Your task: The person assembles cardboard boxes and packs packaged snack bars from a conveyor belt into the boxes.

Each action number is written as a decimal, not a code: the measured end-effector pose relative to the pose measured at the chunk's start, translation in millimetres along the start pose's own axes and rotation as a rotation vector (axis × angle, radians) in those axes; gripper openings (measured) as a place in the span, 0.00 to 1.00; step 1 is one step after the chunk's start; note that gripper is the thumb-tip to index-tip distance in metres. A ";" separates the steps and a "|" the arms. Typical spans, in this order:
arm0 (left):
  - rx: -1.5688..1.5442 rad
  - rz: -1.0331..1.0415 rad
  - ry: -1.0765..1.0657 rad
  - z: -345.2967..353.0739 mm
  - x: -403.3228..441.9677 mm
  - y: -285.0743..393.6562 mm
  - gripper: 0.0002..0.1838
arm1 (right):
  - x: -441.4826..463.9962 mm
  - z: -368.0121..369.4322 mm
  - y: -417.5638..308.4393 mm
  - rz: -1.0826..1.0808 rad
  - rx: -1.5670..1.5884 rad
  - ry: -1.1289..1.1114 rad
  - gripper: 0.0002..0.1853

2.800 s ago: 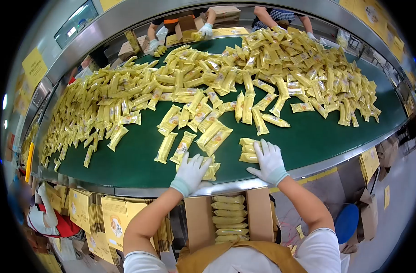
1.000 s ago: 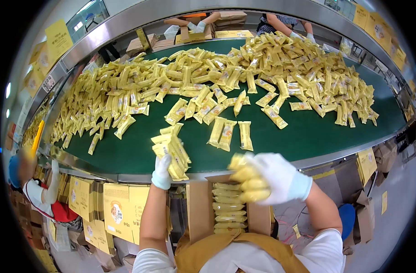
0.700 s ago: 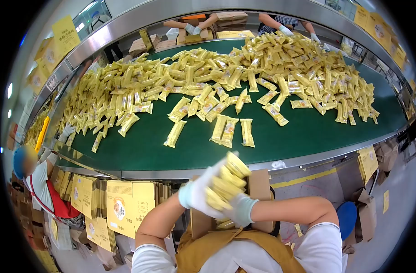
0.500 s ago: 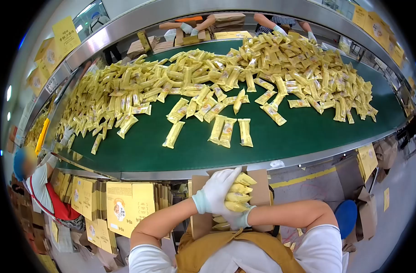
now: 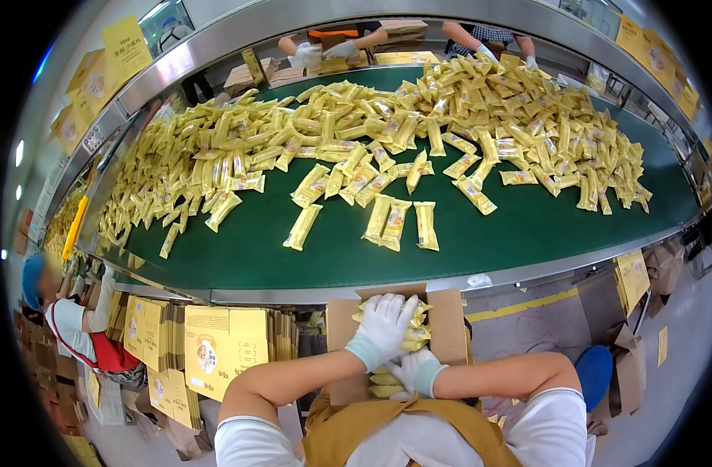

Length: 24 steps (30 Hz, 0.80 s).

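My gloved left hand point(image 5: 383, 324) is wrapped over a group of yellow packets point(image 5: 417, 336) inside the open cardboard box point(image 5: 447, 323) in front of me. Below it, my gloved right hand point(image 5: 413, 370) presses against the near side of that group; the left hand partly hides them both. Lower in the box, more packets point(image 5: 385, 381) lie in a row. On the green belt point(image 5: 255, 265) just beyond, two packets lie side by side point(image 5: 386, 222), with one single packet point(image 5: 425, 226) at their right and another point(image 5: 301, 226) at their left.
A large heap of yellow packets point(image 5: 527, 117) covers the far part of the belt. The metal rim point(image 5: 309, 296) runs between belt and box. Flat yellow cartons point(image 5: 216, 350) stand at left, near a co-worker in a red apron point(image 5: 111, 350). Two people work across the belt. A blue stool point(image 5: 593, 381) is at right.
Both my hands have come from the belt to the box, bringing a group of packets now lowered into it. Several packets near the belt's front edge are gone. The left co-worker's arm has moved back.
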<state>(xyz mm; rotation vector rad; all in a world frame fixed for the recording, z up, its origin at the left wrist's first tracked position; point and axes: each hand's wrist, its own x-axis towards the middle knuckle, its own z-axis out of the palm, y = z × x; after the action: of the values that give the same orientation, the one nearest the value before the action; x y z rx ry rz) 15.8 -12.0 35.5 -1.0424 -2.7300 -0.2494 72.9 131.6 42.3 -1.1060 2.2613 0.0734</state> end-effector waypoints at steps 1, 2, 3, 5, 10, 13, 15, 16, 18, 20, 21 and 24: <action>0.015 -0.004 -0.112 6.3 1.2 1.2 0.49 | 2.7 -5.3 -0.6 0.025 -0.015 -0.068 0.43; 0.029 -0.009 -0.225 12.7 2.5 2.4 0.49 | 4.6 -9.8 -1.8 0.048 -0.029 -0.137 0.45; 0.043 -0.017 -0.337 18.0 4.3 3.3 0.50 | 5.0 -13.6 -3.3 0.044 -0.053 -0.147 0.45; -0.096 -0.048 -0.455 21.9 10.7 1.4 0.50 | 7.4 -20.7 -3.9 0.033 -0.104 -0.162 0.45; -0.287 0.139 -0.788 -16.9 31.9 -28.2 0.52 | -0.7 -57.6 30.6 -0.170 0.077 -0.180 0.34; -0.547 0.155 -0.964 -89.8 52.8 -68.2 0.40 | -26.6 -95.8 100.1 -0.352 0.795 0.038 0.25; -1.080 0.098 -0.787 -99.5 54.3 -124.9 0.24 | -44.0 -117.4 155.3 -0.070 1.207 0.220 0.16; -1.117 0.069 -0.730 -106.2 60.5 -150.9 0.20 | -38.6 -108.8 190.7 -0.099 1.001 0.557 0.14; -0.934 -0.364 -0.379 -91.2 65.6 -182.5 0.19 | -13.9 -89.3 250.2 0.276 0.942 1.033 0.17; -0.370 -0.630 -0.039 -21.1 65.1 -232.2 0.33 | 4.1 -75.6 302.3 0.650 0.491 1.007 0.31; -0.241 -0.800 -0.050 -1.4 70.3 -239.4 0.39 | 19.0 -66.3 325.7 0.735 0.444 0.976 0.34; -0.142 -1.022 -0.163 13.0 98.9 -225.7 0.50 | 64.9 -63.5 347.9 0.917 0.553 0.849 0.43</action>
<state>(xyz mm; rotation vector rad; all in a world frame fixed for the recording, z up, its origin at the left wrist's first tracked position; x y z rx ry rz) -209.7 -112.1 29.2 0.4276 -3.1656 -0.5166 -243.4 292.8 -14.4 0.3312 3.0438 -0.7263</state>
